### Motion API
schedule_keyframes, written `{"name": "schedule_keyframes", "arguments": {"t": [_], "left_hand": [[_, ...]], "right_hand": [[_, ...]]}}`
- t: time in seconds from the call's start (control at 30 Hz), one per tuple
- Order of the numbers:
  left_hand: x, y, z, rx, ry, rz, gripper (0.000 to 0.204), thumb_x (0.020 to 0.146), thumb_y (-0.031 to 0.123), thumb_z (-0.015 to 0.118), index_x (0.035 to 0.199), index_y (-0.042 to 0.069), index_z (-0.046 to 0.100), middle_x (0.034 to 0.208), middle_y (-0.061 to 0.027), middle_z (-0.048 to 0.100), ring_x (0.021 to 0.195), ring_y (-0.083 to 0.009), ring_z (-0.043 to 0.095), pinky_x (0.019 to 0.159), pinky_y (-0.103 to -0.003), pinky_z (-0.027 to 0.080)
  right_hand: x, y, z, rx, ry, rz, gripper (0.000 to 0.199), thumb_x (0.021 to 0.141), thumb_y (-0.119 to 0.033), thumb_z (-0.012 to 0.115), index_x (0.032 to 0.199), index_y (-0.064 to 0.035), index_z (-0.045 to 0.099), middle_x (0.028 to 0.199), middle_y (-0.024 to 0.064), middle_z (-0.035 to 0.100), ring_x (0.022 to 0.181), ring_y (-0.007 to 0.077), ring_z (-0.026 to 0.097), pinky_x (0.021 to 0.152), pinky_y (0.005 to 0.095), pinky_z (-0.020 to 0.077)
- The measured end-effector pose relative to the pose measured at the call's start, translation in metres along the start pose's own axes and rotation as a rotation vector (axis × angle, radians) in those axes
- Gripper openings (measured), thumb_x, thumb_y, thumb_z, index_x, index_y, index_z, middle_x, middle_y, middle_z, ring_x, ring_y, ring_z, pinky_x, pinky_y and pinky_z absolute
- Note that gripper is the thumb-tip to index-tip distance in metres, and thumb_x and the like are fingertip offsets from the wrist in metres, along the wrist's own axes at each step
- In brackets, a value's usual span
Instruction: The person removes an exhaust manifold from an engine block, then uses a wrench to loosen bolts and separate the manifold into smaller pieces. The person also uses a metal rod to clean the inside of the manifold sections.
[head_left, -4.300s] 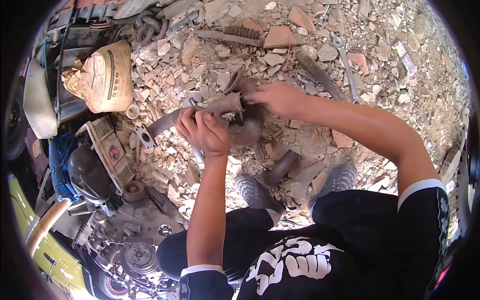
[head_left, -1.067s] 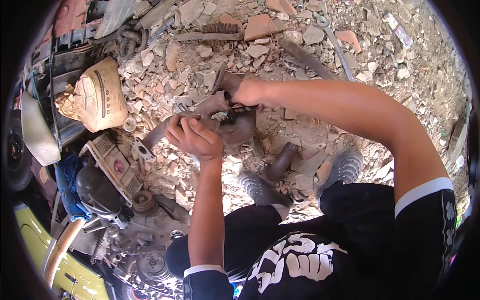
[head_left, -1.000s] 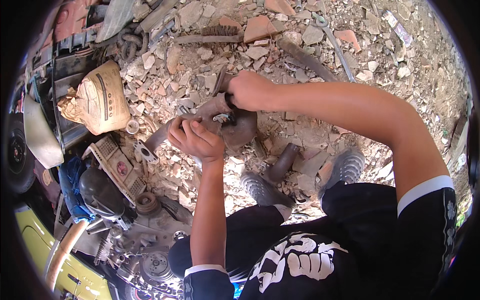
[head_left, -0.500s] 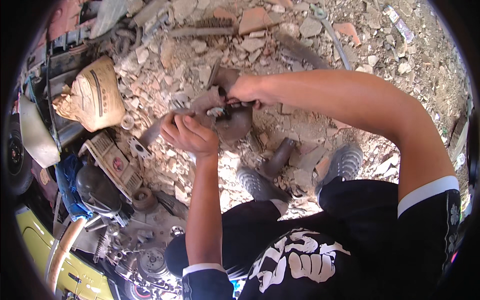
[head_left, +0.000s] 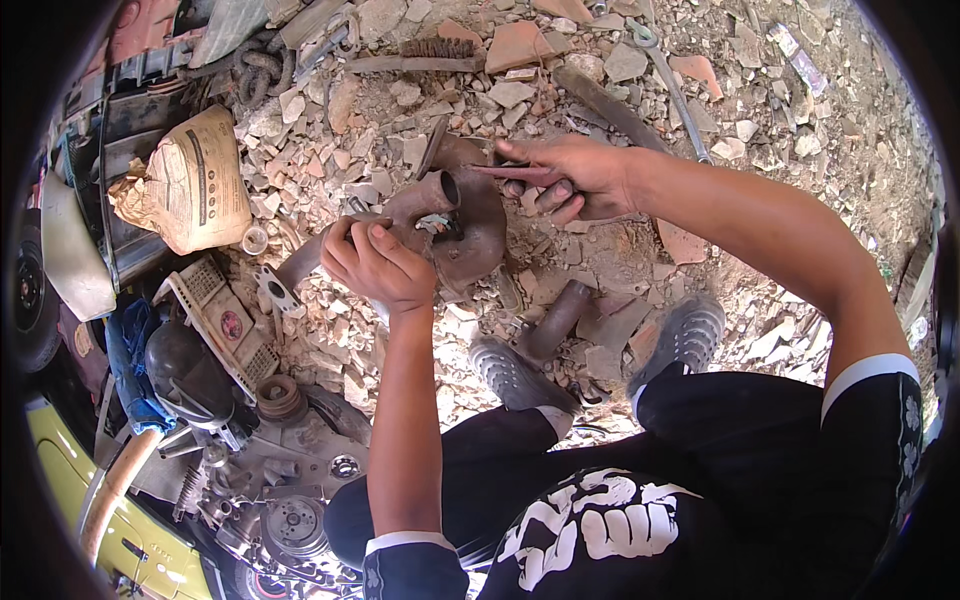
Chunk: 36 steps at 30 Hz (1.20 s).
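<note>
A rusty brown exhaust manifold (head_left: 485,228) with curved pipes is held above the rubble in front of me. My left hand (head_left: 380,265) is closed around one of its pipes, fingers curled over the top. A flange (head_left: 277,289) with a round hole shows at the pipe's left end. On the far right side, my right hand (head_left: 592,178) pinches a thin reddish-brown piece of sandpaper (head_left: 528,175) between thumb and fingers. The sandpaper's tip is at the edge of the manifold; whether it touches is hard to tell. Dark grime marks the right fingertips.
A short rusty pipe (head_left: 562,318) lies by my left shoe (head_left: 515,375). Farther off are a wire brush (head_left: 435,55) and a long metal rod (head_left: 675,95). To the left are a paper sack (head_left: 200,185), a pale plastic crate (head_left: 225,325) and greasy engine parts (head_left: 298,525).
My right hand has drawn back to the right from the manifold's pipes, bringing the sandpaper into plain view. My left hand keeps its hold, and the manifold has hardly moved.
</note>
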<state>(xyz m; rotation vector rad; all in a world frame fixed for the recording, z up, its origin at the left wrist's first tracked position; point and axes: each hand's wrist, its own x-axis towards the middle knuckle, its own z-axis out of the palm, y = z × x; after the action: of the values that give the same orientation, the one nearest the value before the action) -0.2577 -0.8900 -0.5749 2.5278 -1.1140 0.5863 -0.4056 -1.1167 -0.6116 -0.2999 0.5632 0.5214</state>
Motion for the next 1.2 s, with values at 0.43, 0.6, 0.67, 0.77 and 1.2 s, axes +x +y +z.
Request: {"name": "schedule_keyframes", "arguments": {"t": [0.43,0.6,0.67,0.77,1.2], "left_hand": [[-0.001,0.001,0.000,-0.012,0.020,0.011,0.036,0.100,0.026,0.043,0.084,0.001,0.062,0.109,-0.0206,0.059,0.106,-0.0401,0.050,0.097,-0.051,0.036],[0.000,0.003,0.001,-0.007,0.029,0.018,0.036,0.099,0.027,0.043,0.084,0.001,0.062,0.109,-0.0211,0.059,0.106,-0.0402,0.051,0.096,-0.052,0.036],[-0.001,0.002,0.000,-0.008,0.028,0.016,0.037,0.099,0.027,0.043,0.084,0.000,0.063,0.108,-0.0211,0.059,0.106,-0.0403,0.051,0.096,-0.052,0.037],[-0.001,0.003,0.000,-0.017,0.023,0.004,0.037,0.100,0.028,0.043,0.084,0.000,0.063,0.108,-0.0212,0.059,0.106,-0.0406,0.051,0.096,-0.052,0.037],[0.000,0.001,0.001,-0.028,0.034,0.028,0.038,0.100,0.028,0.043,0.083,0.001,0.063,0.109,-0.0206,0.058,0.107,-0.0392,0.051,0.098,-0.051,0.036]], "right_hand": [[-0.004,0.003,0.008,-0.473,0.182,-0.319,0.043,0.097,-0.034,0.070,0.128,-0.0041,0.067,0.085,-0.0019,0.060,0.067,0.0069,0.052,0.049,0.0224,0.0419],[0.023,0.001,0.015,-0.669,0.267,-0.300,0.030,0.099,-0.024,0.067,0.119,-0.0023,0.069,0.083,0.0029,0.067,0.061,0.0101,0.055,0.050,0.0255,0.0455],[0.037,0.005,0.031,-0.498,0.300,-0.236,0.021,0.098,-0.018,0.066,0.109,-0.0004,0.069,0.080,0.0049,0.067,0.057,0.0106,0.055,0.048,0.0244,0.0439],[0.060,0.011,0.047,0.018,0.351,-0.138,0.012,0.098,-0.010,0.063,0.096,0.0016,0.065,0.079,0.0065,0.063,0.057,0.0103,0.053,0.045,0.0224,0.0388],[0.057,0.040,0.023,-0.151,-0.027,-0.286,0.020,0.098,-0.010,0.063,0.115,-0.0006,0.067,0.084,0.0067,0.060,0.065,0.0102,0.050,0.056,0.0240,0.0406]]}}
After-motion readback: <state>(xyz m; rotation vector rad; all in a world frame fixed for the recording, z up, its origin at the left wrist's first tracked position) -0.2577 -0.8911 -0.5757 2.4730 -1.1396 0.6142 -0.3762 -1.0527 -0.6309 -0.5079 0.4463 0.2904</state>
